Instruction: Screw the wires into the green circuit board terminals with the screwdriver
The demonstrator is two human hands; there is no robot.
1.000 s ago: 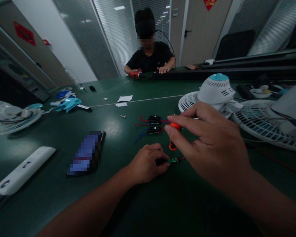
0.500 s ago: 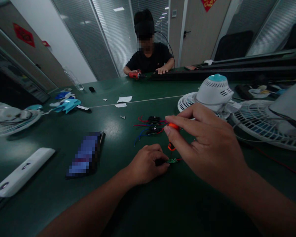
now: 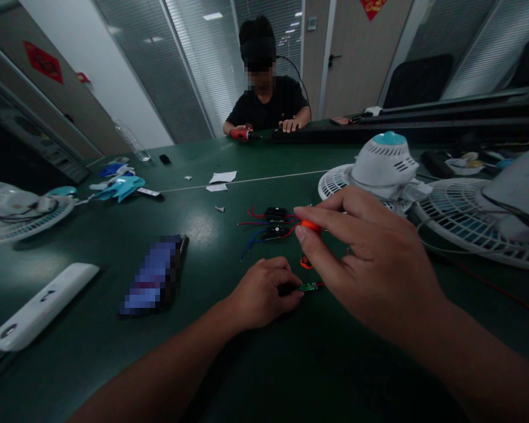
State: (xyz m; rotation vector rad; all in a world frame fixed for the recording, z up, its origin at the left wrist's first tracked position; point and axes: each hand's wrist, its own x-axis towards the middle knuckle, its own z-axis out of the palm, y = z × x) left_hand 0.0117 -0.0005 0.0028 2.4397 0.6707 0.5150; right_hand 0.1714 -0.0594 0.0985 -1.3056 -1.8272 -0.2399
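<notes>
Between the thumb and fingers of my right hand (image 3: 365,252) is an orange and black screwdriver (image 3: 307,261), held upright with its tip down at a small green circuit board (image 3: 309,287). My left hand (image 3: 267,291) rests on the table with its fingers closed on a dark part at the board's left end; that part is mostly hidden. A red wire leaves the board's right side. Just beyond my hands lie two black modules, one (image 3: 275,213) behind the other (image 3: 275,232), with red and blue wires.
On the right, a white fan head (image 3: 383,164) lies on its grille, with another fan (image 3: 511,200) beside it. A phone (image 3: 152,276) and a white elongated casing (image 3: 44,305) lie left. Across the table (image 3: 229,264), a person (image 3: 268,100) holds a red power tool (image 3: 241,134).
Almost nothing differs. My right hand's fingers have shifted very slightly on the screwdriver, whose tip stays at the board; my left hand keeps its place.
</notes>
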